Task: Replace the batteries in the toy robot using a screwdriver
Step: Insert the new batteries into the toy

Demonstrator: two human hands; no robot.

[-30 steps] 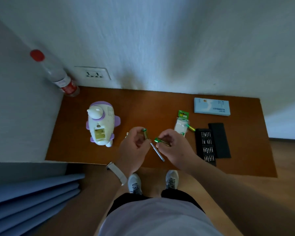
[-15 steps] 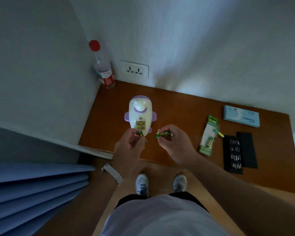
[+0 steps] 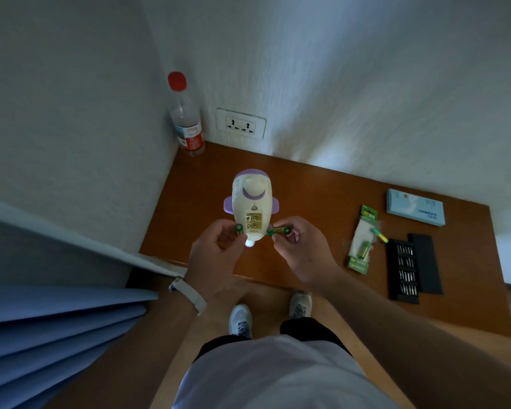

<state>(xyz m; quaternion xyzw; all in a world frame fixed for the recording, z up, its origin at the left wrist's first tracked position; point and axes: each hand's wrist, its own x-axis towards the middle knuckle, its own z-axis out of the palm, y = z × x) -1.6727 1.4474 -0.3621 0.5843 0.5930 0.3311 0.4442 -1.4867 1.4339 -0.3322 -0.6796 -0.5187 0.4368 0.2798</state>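
The white and purple toy robot (image 3: 251,199) lies on its front on the brown table (image 3: 322,202), its open battery compartment (image 3: 254,222) facing up. My left hand (image 3: 216,258) pinches a green battery (image 3: 239,228) end-on, just left of the compartment. Just right of the compartment, my right hand (image 3: 300,252) pinches another green battery (image 3: 278,230), which lies sideways. No screwdriver shows in either hand.
A torn battery pack (image 3: 362,240) with loose green batteries lies to the right. Beside it are a black screwdriver bit case (image 3: 403,270) with its lid (image 3: 427,262), and a light blue box (image 3: 415,211). A red-capped bottle (image 3: 185,119) stands in the far-left corner by a wall socket (image 3: 242,124).
Both hands have moved from the middle of the table to the toy, each bringing a battery up beside the open compartment. The view has swung left. The screwdriver seen a second ago is out of sight.
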